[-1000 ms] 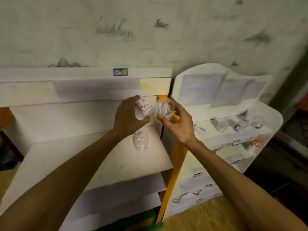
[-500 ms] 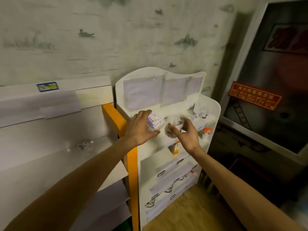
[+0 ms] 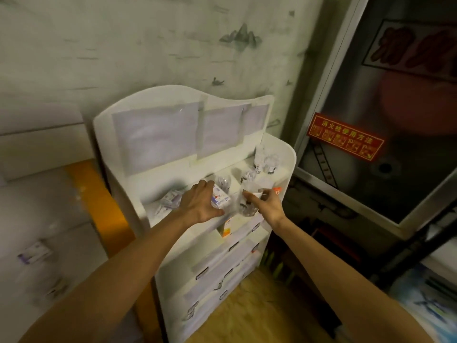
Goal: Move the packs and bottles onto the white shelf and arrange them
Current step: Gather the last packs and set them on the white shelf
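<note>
far left, lower frame: grey shelving, blurred; one small purple-and-white pack [image 3: 33, 253] lying on it, well apart from the hands.
orange upright [image 3: 99, 206]: stands between the grey shelving and the white shelf [image 3: 290, 157].
white shelf, centre frame: curved back panel with pale sheets taped on; the top tier already carries items, lower tiers have label strips along their fronts.
top tier, left part: loose clear packs [image 3: 169, 200] with purple print, lying flat just beside the left hand.
left hand [image 3: 200, 205]: fingers curled round a small white box [image 3: 220, 196] with blue and red print, held low over the front edge of the top tier. Cannot tell if the box touches the tier yet.
box handling: looks light, stiff card, corners would crush if squeezed hard; judge it best held across the two broad faces.
right hand [image 3: 268, 203]: fingers wrapped round a clear round container [image 3: 247, 203], tilted, dark base towards the camera, just right of the box.
container handling: looks like thin clear plastic, smooth and slippery, light; probably rolls if laid down. Best gripped round the body and stood on its base.
top tier, right back: cluster of small clear bottles [image 3: 265, 160] with dark caps or bases, blurred.
right edge: red sign [image 3: 346, 139] on a glass-fronted cabinet.
</note>
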A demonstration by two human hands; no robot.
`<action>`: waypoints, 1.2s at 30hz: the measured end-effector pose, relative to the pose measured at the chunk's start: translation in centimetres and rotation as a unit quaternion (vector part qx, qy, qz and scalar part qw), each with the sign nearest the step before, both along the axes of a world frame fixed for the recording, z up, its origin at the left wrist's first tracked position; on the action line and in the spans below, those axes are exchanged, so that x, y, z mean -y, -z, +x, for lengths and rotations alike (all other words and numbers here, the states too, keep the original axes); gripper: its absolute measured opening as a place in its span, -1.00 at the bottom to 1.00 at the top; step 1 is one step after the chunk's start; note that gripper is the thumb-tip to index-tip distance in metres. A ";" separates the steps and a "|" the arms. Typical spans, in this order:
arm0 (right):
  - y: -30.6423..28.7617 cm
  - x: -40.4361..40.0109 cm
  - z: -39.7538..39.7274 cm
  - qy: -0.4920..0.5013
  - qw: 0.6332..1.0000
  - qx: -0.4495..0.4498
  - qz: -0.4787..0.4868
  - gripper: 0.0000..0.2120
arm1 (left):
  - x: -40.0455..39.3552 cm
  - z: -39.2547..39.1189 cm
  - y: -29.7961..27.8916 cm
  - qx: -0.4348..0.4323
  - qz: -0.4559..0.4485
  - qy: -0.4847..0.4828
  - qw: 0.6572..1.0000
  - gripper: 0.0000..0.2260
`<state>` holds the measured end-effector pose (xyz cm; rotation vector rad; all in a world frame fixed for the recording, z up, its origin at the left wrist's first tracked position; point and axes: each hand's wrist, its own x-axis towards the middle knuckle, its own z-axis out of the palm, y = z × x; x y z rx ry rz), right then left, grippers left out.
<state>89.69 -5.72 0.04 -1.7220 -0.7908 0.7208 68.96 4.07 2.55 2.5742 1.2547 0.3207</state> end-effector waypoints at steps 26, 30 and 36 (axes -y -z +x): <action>6.4 -16.4 11.2 -0.289 0.696 0.635 -0.170 -0.30 | -12.6 9.0 9.8 -0.100 -0.076 -0.136 0.983 -0.27; 7.1 -19.9 12.0 -0.334 0.628 0.690 -0.134 -0.40 | -14.0 10.1 11.2 -0.137 -0.063 -0.133 0.979 -0.27; 7.8 -22.9 11.5 -0.348 0.647 0.673 -0.086 -0.21 | -15.5 10.0 12.7 -0.141 -0.052 -0.153 0.977 -0.30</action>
